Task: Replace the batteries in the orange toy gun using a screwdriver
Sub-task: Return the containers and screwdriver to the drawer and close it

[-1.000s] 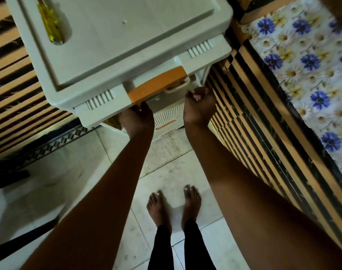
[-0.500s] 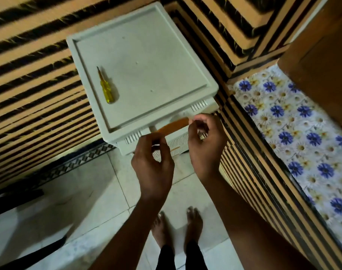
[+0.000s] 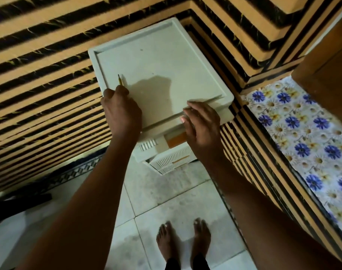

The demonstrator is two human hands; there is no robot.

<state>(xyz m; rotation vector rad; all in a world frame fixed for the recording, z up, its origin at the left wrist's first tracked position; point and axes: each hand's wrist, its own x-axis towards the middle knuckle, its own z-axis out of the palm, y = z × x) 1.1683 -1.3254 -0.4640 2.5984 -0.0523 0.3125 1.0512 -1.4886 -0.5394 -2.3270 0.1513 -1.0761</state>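
Head view. The screwdriver (image 3: 120,81) lies on the top of the white plastic drawer cabinet (image 3: 166,61), near its left rim. Only the thin shaft and a sliver of yellow handle show beyond my fingers; the rest sits under my left hand (image 3: 121,112). That hand is curled down over the handle, knuckles up, fingers closed on it. Whether it is lifted clear of the surface, I cannot tell.

My right hand (image 3: 202,126) rests flat and spread, empty, on the front lip of the cabinet top, fingertips (image 3: 185,110) touching the raised edge. Both forearms reach forward from the bottom of the frame.

The cabinet top is a smooth, matte tray shape with a raised border. Below the lip: an orange drawer handle (image 3: 176,139) and ribbed white drawer fronts (image 3: 171,161). Wall panels striped tan and black. Pale tiled floor (image 3: 166,191), bare feet (image 3: 182,240). Blue-flowered cloth (image 3: 302,133) at right.
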